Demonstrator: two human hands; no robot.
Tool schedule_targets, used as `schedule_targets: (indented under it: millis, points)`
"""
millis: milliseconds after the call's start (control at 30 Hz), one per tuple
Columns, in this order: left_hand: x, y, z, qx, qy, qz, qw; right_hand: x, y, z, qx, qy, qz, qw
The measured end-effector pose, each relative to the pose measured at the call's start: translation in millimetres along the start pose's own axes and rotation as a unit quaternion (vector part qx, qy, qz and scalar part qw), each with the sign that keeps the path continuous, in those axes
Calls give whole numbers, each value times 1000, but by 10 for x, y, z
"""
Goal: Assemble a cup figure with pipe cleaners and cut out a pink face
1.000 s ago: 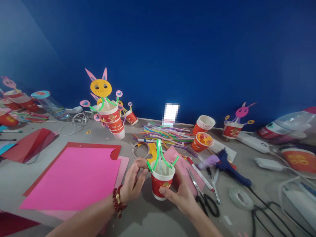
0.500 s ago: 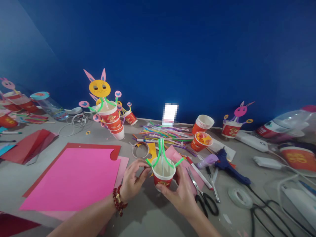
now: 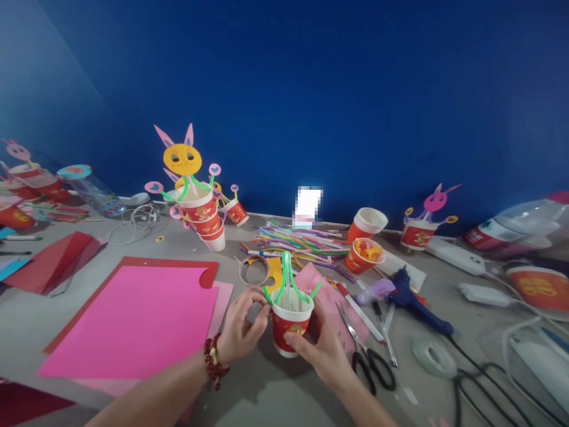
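Note:
A red and white paper cup (image 3: 291,329) stands upright in front of me, its open rim upward. Green fuzzy stems (image 3: 288,273) rise from inside it, and two ends stick out over the rim at left and right. My right hand (image 3: 326,350) is wrapped round the cup's right side, thumb on the front. My left hand (image 3: 244,320) is at the left rim, thumb and forefinger pinched at the left green end. A beaded bracelet (image 3: 216,360) circles my left wrist.
Pink sheets (image 3: 133,320) lie left. Scissors (image 3: 368,356), a blue glue gun (image 3: 413,305) and clear tape (image 3: 433,357) lie right. Behind are colored stems (image 3: 297,240), stacked cups (image 3: 367,224), an orange cup (image 3: 363,255) and a cup figure with a yellow face (image 3: 182,160).
The cup has tipped more upright and shifted slightly left, showing more of its front. My right hand has moved with it; my left hand stays at the rim.

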State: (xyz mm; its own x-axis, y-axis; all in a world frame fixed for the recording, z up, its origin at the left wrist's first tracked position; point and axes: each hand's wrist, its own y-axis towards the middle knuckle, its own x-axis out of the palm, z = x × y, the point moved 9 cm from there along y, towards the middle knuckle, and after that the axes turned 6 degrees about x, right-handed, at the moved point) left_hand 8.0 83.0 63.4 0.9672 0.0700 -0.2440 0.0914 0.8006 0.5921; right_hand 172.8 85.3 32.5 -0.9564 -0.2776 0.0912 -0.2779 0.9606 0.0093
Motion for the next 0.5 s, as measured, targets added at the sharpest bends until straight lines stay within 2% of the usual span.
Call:
schedule_targets:
  millis: [300, 500]
  points:
    - [104, 38, 35, -13, -86, -24, 996, -48, 57, -93, 36, 90, 13, 995]
    - [170, -7, -99, -82, -148, -22, 985, -77, 49, -87, 22, 104, 9, 994]
